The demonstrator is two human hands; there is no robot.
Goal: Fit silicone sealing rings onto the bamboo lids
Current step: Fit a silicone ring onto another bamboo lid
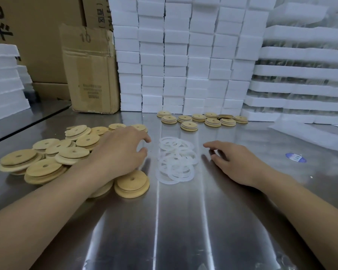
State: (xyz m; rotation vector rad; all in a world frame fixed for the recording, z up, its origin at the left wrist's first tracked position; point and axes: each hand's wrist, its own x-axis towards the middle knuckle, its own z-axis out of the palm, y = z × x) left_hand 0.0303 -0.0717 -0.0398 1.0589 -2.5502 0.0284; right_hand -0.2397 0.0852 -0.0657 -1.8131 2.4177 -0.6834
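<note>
Both hands are holding nothing. Left hand (121, 152), fingers loosely curled, is lying across a heap of bamboo lids (47, 158), and right hand (236, 162), fingers relaxed, is hovering low over the steel table (183, 221). Silicone sealing rings (177, 160) are lying piled between them. More lids (201, 119) are sitting farther back, before stacked white foam blocks (183, 55).
</note>
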